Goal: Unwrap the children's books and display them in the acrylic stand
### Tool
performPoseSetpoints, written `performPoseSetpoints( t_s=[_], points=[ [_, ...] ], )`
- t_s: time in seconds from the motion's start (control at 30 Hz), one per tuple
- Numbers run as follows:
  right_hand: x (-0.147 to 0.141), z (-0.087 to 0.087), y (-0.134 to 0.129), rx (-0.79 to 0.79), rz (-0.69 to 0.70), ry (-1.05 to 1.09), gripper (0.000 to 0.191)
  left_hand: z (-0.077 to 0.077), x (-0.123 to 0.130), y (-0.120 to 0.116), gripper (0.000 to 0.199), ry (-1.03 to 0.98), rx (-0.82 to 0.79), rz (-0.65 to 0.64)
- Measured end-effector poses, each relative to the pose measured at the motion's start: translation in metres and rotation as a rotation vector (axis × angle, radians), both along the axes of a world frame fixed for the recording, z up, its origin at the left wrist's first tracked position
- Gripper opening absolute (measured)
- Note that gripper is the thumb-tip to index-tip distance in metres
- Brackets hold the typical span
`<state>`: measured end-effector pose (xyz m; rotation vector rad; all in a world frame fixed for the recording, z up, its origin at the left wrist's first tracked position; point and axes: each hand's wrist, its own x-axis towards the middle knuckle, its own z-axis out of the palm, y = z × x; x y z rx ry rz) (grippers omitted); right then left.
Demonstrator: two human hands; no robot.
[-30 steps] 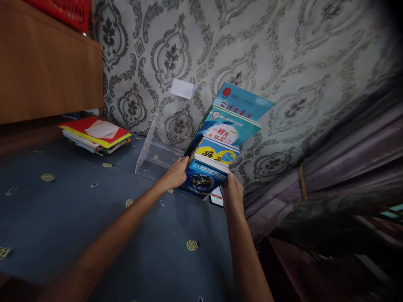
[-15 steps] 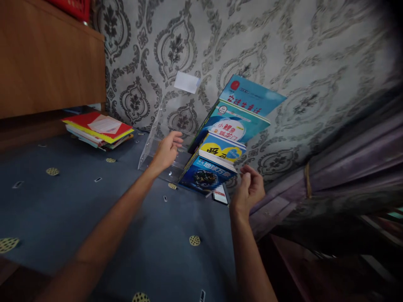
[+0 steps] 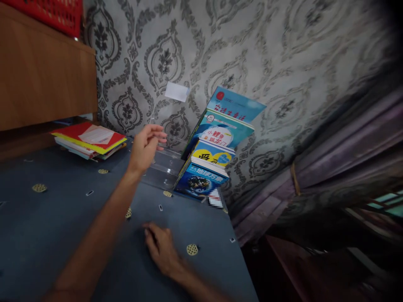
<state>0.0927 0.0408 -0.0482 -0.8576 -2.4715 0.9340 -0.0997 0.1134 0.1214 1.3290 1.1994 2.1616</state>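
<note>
My left hand (image 3: 145, 147) is raised at the left end of a clear plastic book rack (image 3: 160, 162), its fingers stretched toward the right. It holds nothing that I can see, and whether it touches the rack I cannot tell. Several books stand in tiers at the rack's right side, leaning back. A dark blue book with a globe (image 3: 200, 181) is in front, then a yellow-and-blue book (image 3: 214, 153), a teal book (image 3: 220, 131) and a light blue book (image 3: 237, 104). Lower down, my right hand (image 3: 162, 251) hovers over or rests on the tablecloth, fingers loosely apart, nothing in it.
A stack of books and folders with a red cover (image 3: 94, 137) lies at the left, by a wooden cabinet (image 3: 47, 79). On the cabinet stands a red basket (image 3: 59, 16). A tied curtain (image 3: 283, 188) hangs beyond the right edge of the blue tablecloth (image 3: 103, 235).
My right hand has moved from beside the books down and left over the tablecloth. My left hand has shifted left to the rack's end. The view has turned slightly right.
</note>
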Motion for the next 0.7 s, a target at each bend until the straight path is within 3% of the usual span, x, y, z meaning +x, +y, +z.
performPoseSetpoints(
  t_s=[0.23,0.37,0.53,0.7],
  points=[
    [-0.002,0.006,0.005,-0.103,0.002,0.134,0.038,0.014,-0.013,-0.018,0.018,-0.059,0.073,0.124],
    [-0.004,0.002,0.011,-0.255,0.010,0.239,0.049,0.022,-0.018,-0.024,0.015,-0.113,0.110,0.193],
    [-0.006,-0.027,0.021,-0.530,0.011,0.373,0.075,0.025,-0.039,-0.032,0.016,-0.278,0.178,0.271],
    [-0.005,-0.057,0.039,-0.656,-0.049,0.426,0.071,0.003,-0.091,-0.037,0.019,-0.335,0.148,0.341]
  ],
)
